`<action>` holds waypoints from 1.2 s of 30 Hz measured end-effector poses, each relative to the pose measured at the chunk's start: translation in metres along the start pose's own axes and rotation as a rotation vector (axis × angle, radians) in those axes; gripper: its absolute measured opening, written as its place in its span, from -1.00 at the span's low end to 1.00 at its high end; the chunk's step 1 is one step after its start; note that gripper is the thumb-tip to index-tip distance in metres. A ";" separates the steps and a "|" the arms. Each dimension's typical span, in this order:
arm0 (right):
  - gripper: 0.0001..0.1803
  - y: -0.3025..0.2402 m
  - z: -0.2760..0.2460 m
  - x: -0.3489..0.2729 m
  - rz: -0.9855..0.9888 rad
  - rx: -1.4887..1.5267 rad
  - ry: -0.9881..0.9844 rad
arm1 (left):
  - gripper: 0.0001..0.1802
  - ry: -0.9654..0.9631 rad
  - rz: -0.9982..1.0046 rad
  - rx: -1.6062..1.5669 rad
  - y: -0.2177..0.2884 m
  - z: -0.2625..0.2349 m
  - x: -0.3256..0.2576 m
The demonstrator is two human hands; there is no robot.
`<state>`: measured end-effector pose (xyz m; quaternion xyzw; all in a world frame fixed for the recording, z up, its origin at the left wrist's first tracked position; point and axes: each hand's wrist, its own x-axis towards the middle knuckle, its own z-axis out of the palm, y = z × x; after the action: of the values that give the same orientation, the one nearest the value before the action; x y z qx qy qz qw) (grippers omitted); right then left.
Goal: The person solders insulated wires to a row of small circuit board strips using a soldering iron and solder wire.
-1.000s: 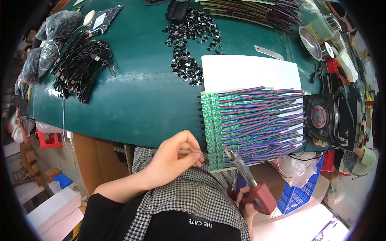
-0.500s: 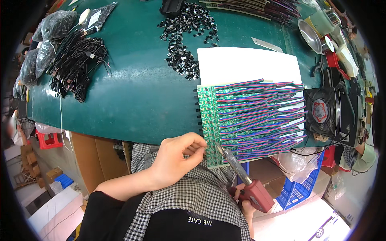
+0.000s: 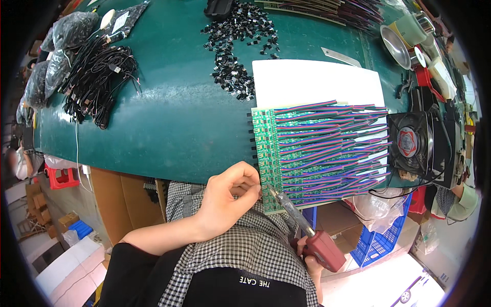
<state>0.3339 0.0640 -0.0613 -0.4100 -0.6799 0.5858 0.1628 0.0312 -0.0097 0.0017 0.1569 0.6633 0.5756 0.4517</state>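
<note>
A green circuit board panel (image 3: 268, 153) lies at the near edge of the green table (image 3: 174, 123), with many red, blue and green wires (image 3: 332, 143) running off it to the right. My left hand (image 3: 227, 197) is pinched shut at the panel's near left corner, likely on a thin solder wire that is hard to make out. My right hand (image 3: 312, 258) grips the red handle of a soldering iron (image 3: 307, 230); its tip rests at the panel's near edge, next to my left fingers.
White sheet (image 3: 317, 82) under the panel. Pile of small black parts (image 3: 235, 46) behind it, bundles of black cables (image 3: 97, 77) far left. A small black fan (image 3: 409, 143) stands right; metal dish (image 3: 396, 46) and tape rolls at back right. Cardboard boxes and blue crate below.
My left hand and the iron tip have shifted slightly along the panel's near edge; the view has moved a little closer. Nothing was picked up or let go.
</note>
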 end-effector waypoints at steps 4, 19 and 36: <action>-0.22 0.004 -0.005 -0.002 0.003 0.025 -0.015 | -0.93 0.013 0.001 -0.037 -0.003 0.001 -0.001; -0.19 0.002 -0.006 0.003 -0.038 0.020 -0.033 | -0.92 0.021 0.007 -0.128 -0.008 0.003 -0.002; -0.16 0.024 -0.015 -0.012 0.020 0.041 -0.039 | -0.92 0.018 0.026 -0.130 -0.010 0.004 -0.002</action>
<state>0.3603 0.0645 -0.0770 -0.4017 -0.6667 0.6091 0.1518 0.0384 -0.0116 -0.0064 0.1309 0.6264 0.6248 0.4474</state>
